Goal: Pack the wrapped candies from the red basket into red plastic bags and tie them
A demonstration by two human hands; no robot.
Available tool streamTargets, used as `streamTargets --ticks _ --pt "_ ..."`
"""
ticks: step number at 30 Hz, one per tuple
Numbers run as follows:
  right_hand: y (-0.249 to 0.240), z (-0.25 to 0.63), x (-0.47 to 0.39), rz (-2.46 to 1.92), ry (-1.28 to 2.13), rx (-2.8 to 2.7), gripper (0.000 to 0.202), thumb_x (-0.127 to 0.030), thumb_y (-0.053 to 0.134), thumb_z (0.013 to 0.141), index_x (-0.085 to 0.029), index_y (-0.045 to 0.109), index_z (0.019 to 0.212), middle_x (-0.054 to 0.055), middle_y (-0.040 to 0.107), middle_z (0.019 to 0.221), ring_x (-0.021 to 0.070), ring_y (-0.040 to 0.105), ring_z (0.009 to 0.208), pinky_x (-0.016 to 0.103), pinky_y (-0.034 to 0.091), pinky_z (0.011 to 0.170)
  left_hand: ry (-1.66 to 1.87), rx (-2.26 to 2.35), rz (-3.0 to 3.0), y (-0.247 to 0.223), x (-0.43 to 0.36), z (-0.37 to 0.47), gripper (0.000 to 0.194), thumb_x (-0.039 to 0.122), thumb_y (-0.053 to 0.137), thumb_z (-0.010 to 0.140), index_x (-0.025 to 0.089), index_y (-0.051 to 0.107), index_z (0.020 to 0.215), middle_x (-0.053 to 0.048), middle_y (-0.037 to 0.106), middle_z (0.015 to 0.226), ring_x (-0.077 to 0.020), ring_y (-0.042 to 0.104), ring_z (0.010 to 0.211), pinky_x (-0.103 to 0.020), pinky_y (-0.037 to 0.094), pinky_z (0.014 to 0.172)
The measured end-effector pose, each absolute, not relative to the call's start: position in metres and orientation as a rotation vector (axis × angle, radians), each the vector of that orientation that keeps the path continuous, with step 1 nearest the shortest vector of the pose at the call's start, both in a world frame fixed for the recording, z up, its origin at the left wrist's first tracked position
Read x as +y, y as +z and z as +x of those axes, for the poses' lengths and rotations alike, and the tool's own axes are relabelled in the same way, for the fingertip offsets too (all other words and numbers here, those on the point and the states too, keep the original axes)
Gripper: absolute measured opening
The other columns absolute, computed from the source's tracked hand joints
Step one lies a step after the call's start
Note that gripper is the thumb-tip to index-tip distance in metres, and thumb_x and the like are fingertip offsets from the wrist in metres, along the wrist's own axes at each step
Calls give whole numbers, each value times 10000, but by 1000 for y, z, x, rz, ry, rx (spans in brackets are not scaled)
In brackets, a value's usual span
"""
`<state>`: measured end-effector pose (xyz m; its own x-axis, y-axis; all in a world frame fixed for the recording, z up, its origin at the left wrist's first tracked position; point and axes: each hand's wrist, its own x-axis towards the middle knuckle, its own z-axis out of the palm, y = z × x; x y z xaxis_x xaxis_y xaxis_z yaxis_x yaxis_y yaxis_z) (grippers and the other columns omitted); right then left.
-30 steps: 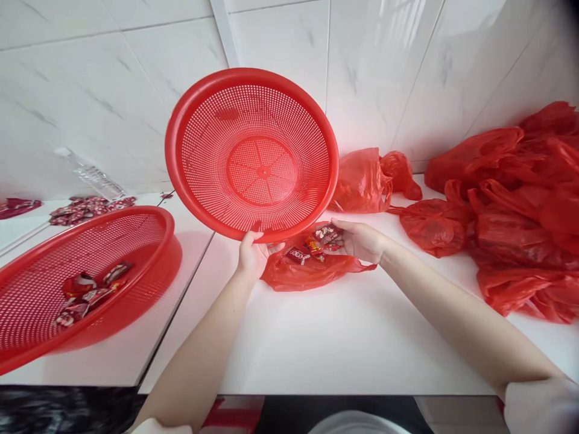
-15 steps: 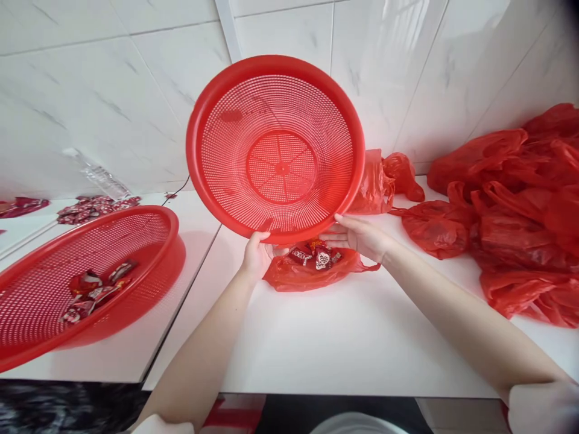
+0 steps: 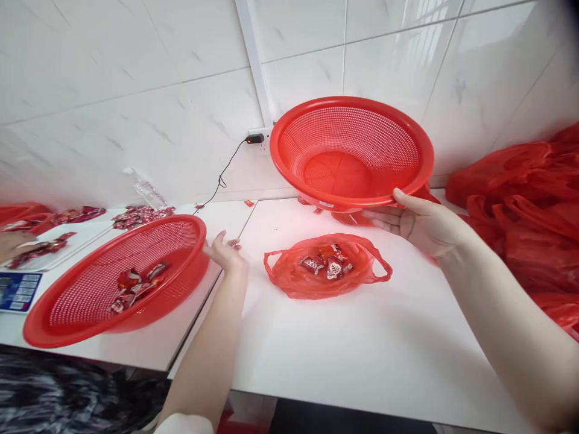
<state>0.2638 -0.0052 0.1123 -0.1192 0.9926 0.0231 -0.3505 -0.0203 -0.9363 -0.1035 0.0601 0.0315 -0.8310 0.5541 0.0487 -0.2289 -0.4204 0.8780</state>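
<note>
Because the right hand (image 3: 423,226) grips one side, its basket (image 3: 353,123) could tip.
The left hand (image 3: 228,256) has fingers loosely parted.

On the near side of the open bag (image 3: 316,290), the counter (image 3: 353,355) lies free; the low basket (image 3: 194,280) blocks leftward, the held basket (image 3: 339,172) behind.

Looks like a small packing workroom. Has a white bench (image 3: 344,349), back edge along a tiled wall (image 3: 181,72), carrying small wrapped packets (image 3: 335,270) in a mesh basket (image 3: 176,244) and an open bag (image 3: 316,292), red bags (image 3: 525,235) heaped toward the right edge, and a scale-like keypad (image 3: 25,290) near the front edge, far left.
</note>
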Motion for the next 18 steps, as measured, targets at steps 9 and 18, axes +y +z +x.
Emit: streamTargets --ticks 9,18 --pt "123 276 -12 -953 1300 -1095 252 -394 497 929 -243 651 1059 89 658 1243 256 629 1138 392 538 940 2147 1319 791 24 51 -77 242 253 496 769 219 414 995 46 587 760 -48 428 406 -194 288 419" --pt "125 268 -23 -858 1446 -1260 256 -363 617 858 -234 675 1071 87 699 1154 277 643 1109 437 534 942 1931 1095 1046 19 21 -31 215 448 451 899 246 383 876 51 606 744 -56 450 410 -186 323 408"
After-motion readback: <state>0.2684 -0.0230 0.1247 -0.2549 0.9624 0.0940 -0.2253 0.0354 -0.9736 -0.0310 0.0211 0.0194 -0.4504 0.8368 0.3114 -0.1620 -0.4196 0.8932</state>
